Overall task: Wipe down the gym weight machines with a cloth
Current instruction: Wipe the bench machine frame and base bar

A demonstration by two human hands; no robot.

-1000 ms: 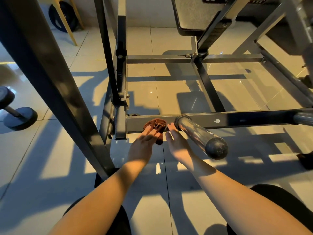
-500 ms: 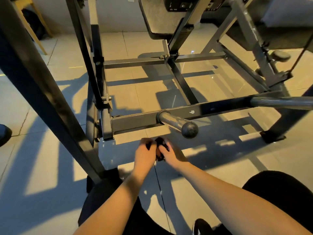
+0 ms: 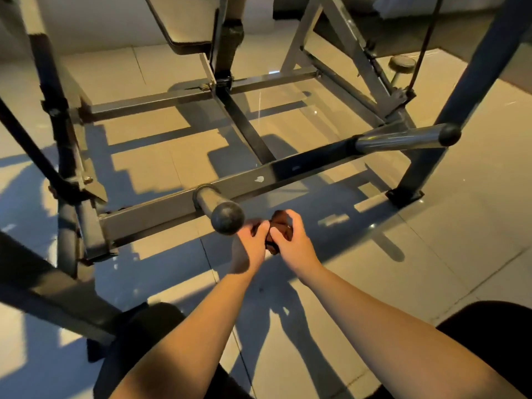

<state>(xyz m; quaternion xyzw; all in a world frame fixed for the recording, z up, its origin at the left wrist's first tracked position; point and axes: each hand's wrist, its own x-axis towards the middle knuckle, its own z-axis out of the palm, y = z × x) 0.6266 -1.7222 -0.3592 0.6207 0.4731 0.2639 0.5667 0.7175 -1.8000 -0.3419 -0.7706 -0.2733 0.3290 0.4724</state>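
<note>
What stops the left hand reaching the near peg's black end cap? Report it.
Nothing visible; it likely can reach. The left hand sits right beside the end cap, no frame part between them. It and the right hand both grip the cloth: busy, not blocked.

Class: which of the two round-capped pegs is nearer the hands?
The peg pointing toward the camera, beside the left hand; the other peg sticks out far right.

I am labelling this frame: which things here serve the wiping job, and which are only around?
In the job: cloth, left hand, right hand, near peg, crossbar.
Only around: floor tiles, seat pad, far peg.
</note>
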